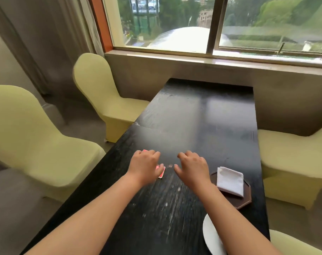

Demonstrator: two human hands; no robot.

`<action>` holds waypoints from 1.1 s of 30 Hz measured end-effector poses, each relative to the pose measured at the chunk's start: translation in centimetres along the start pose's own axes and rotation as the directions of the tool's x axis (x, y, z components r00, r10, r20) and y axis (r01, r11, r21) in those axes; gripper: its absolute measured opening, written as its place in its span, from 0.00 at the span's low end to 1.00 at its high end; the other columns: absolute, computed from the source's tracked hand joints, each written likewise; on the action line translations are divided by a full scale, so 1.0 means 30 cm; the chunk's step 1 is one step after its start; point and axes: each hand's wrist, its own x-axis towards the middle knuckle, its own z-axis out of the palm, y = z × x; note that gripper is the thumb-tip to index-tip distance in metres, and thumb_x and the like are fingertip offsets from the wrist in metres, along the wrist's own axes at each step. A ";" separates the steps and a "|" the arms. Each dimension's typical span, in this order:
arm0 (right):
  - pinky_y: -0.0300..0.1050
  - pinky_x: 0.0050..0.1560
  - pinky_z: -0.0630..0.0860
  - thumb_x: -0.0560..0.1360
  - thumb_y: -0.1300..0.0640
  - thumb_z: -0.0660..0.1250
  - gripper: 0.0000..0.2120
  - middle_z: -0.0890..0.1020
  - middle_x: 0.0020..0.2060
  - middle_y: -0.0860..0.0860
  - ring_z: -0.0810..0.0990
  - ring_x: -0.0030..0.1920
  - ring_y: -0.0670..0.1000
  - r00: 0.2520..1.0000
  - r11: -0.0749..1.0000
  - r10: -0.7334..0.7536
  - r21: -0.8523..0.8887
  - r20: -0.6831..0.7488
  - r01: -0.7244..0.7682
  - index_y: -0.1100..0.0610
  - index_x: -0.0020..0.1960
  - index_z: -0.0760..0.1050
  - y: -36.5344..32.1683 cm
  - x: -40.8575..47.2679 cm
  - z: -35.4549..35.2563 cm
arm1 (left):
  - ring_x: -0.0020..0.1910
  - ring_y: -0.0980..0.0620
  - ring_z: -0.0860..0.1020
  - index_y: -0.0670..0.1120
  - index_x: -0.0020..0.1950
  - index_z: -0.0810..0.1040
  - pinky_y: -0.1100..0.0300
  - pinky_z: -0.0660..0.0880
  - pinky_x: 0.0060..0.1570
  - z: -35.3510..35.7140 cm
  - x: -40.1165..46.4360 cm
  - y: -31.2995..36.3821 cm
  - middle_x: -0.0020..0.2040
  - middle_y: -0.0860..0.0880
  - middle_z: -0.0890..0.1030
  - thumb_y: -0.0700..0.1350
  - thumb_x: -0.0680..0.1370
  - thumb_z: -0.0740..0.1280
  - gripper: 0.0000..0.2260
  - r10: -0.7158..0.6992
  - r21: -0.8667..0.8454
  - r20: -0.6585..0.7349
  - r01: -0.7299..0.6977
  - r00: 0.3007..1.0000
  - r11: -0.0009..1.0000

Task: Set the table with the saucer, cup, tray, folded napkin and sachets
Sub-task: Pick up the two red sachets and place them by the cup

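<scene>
Beneath both hands: one long black table (193, 111), worn and streaked pale, its far end butting the wall under one wide window (220, 23). Seating: four pale yellow covered chairs, two left of the left hand (144, 167), two on the right side, of which the nearest (294, 243) shows only a corner. One grey curtain (46, 34) hangs far left.

Left hand: palm down, fingers curled over red sachets (162, 172); red shows at its fingertips and by its thumb, count not legible.

Right hand (192, 167): palm down, fingers loosely bent and apart, holding nothing, just beside the left.

Right of the right hand: one dark brown tray (244, 203), bearing one folded white napkin (230, 181).

Under the right forearm, near edge: one white saucer (209, 236), partly covered.
</scene>
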 end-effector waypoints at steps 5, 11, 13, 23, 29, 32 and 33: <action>0.49 0.53 0.70 0.75 0.49 0.60 0.16 0.76 0.56 0.54 0.73 0.58 0.56 0.994 0.997 0.068 0.030 0.082 -0.070 0.55 0.60 0.71 -0.112 0.067 0.105 | 0.50 0.47 0.77 0.46 0.57 0.73 0.54 0.67 0.56 0.052 -0.011 -0.231 0.50 0.48 0.79 0.53 0.77 0.58 0.15 0.035 -0.033 0.006 -0.035 0.999 0.999; 0.49 0.56 0.72 0.75 0.49 0.62 0.20 0.74 0.60 0.52 0.72 0.61 0.55 0.970 0.980 0.185 0.045 0.156 -0.194 0.52 0.66 0.69 -0.195 0.175 0.243 | 0.56 0.50 0.75 0.48 0.62 0.71 0.53 0.63 0.66 0.179 0.088 -0.490 0.57 0.50 0.77 0.54 0.77 0.58 0.17 0.132 -0.019 0.125 -0.131 0.983 0.991; 0.49 0.56 0.72 0.74 0.49 0.63 0.21 0.74 0.61 0.51 0.72 0.61 0.54 0.963 0.973 0.214 0.053 0.162 -0.225 0.51 0.66 0.69 -0.201 0.207 0.289 | 0.59 0.50 0.74 0.48 0.63 0.71 0.52 0.60 0.68 0.224 0.141 -0.543 0.59 0.50 0.76 0.53 0.77 0.59 0.16 0.164 -0.017 0.157 -0.163 0.974 0.987; 0.51 0.57 0.72 0.75 0.55 0.63 0.18 0.72 0.63 0.52 0.71 0.61 0.55 0.945 0.977 0.213 -0.037 0.250 -0.210 0.55 0.64 0.69 -0.124 0.342 0.574 | 0.66 0.49 0.69 0.48 0.71 0.63 0.47 0.56 0.71 0.536 0.401 -0.635 0.66 0.49 0.71 0.50 0.77 0.62 0.23 0.269 0.068 0.299 -0.302 0.915 0.951; 0.52 0.56 0.71 0.74 0.54 0.65 0.22 0.71 0.64 0.52 0.69 0.63 0.56 0.918 0.981 0.190 -0.108 0.347 -0.163 0.54 0.66 0.67 -0.095 0.382 0.726 | 0.73 0.49 0.60 0.49 0.73 0.60 0.45 0.55 0.72 0.705 0.504 -0.624 0.74 0.47 0.63 0.49 0.77 0.63 0.26 0.299 0.057 0.323 -0.334 0.898 0.941; 0.52 0.56 0.71 0.74 0.54 0.64 0.24 0.70 0.65 0.52 0.68 0.64 0.56 0.911 0.984 0.170 -0.122 0.375 -0.133 0.54 0.68 0.64 -0.086 0.382 0.779 | 0.76 0.50 0.54 0.50 0.75 0.57 0.43 0.52 0.73 0.762 0.536 -0.598 0.77 0.47 0.57 0.50 0.77 0.63 0.28 0.315 0.045 0.365 -0.354 0.876 0.934; 0.52 0.55 0.71 0.74 0.53 0.64 0.24 0.70 0.65 0.52 0.68 0.64 0.56 0.917 0.985 0.159 -0.124 0.367 -0.122 0.54 0.69 0.63 -0.081 0.380 0.792 | 0.76 0.49 0.55 0.50 0.75 0.57 0.43 0.52 0.72 0.777 0.546 -0.592 0.77 0.47 0.58 0.49 0.77 0.63 0.28 0.316 0.036 0.375 -0.354 0.872 0.935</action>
